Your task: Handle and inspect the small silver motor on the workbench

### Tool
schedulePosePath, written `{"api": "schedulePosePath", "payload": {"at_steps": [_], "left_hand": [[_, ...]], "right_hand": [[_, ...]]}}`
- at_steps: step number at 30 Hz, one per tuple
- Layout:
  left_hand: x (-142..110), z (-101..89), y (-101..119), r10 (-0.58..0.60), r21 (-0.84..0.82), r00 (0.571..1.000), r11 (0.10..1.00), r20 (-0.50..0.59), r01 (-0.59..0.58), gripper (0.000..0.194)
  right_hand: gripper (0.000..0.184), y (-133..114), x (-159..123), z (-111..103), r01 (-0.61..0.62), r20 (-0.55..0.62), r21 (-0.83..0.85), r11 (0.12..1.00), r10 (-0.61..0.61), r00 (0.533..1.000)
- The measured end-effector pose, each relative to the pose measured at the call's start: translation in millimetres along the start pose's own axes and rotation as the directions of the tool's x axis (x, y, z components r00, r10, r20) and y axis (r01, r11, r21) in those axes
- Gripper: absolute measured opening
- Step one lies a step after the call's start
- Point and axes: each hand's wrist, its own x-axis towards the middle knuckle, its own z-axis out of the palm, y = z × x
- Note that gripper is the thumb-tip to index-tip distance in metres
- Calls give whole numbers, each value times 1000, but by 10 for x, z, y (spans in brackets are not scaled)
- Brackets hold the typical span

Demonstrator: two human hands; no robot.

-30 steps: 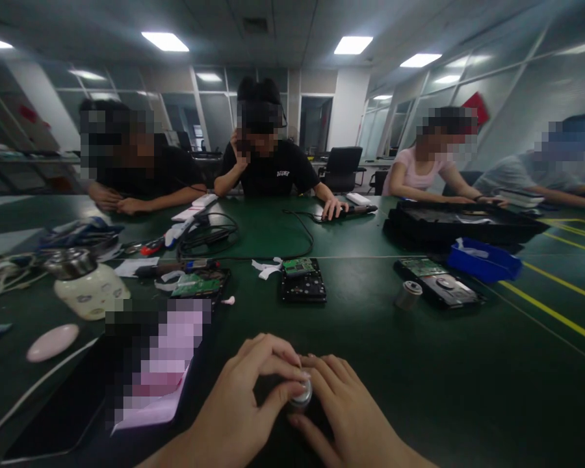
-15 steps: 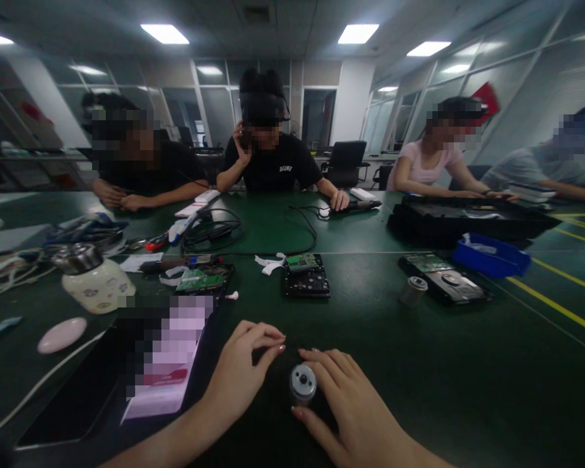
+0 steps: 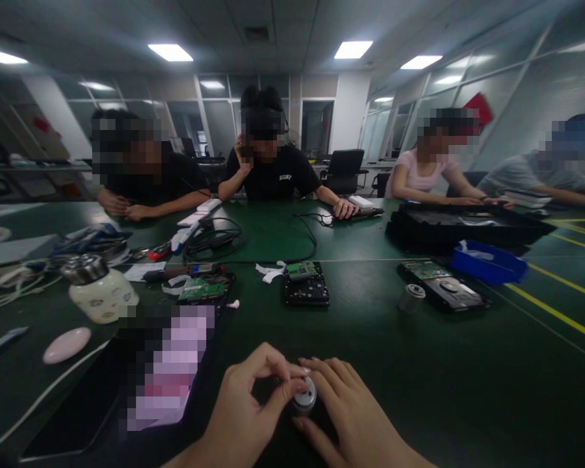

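A small silver cylinder that looks like an electric motor (image 3: 303, 404) stands upright on the green table in front of me, its round end face up. My right hand (image 3: 348, 403) curves round it, thumb on the near side and fingers along the right and far side. My left hand (image 3: 260, 390) is over its top, thumb and index finger pinched at the middle of the end face. Whatever lies between those fingertips is hidden.
Opened hard drives with green boards (image 3: 306, 286) lie beyond my hands. A second metal cylinder (image 3: 412, 299) stands right, near a blue bin (image 3: 490, 263). Left are a phone (image 3: 175, 364), a pink oval object (image 3: 67, 344) and a patterned bottle (image 3: 102, 296). Several people sit opposite.
My left hand has moved right and nearer, from beside the motor to its top, with the fingertips pinched there. My right hand stays round the motor. The view has tilted slightly.
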Motion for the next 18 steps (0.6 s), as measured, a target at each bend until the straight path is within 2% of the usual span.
{"api": "schedulePosePath", "payload": {"at_steps": [10,13,18], "left_hand": [[-61,17,-38,178,162,984,971,-5,-175,12],[-84,38,-40,218,151,976,965,-12,-213,17],[-72,39,2,207,102,978,974,-12,-205,21]], "right_hand": [[38,19,-16,24,77,-3,-106,991,-78,997],[38,39,-11,34,104,-39,-118,988,-109,993],[39,66,-5,48,127,-43,-157,979,-135,990]]}}
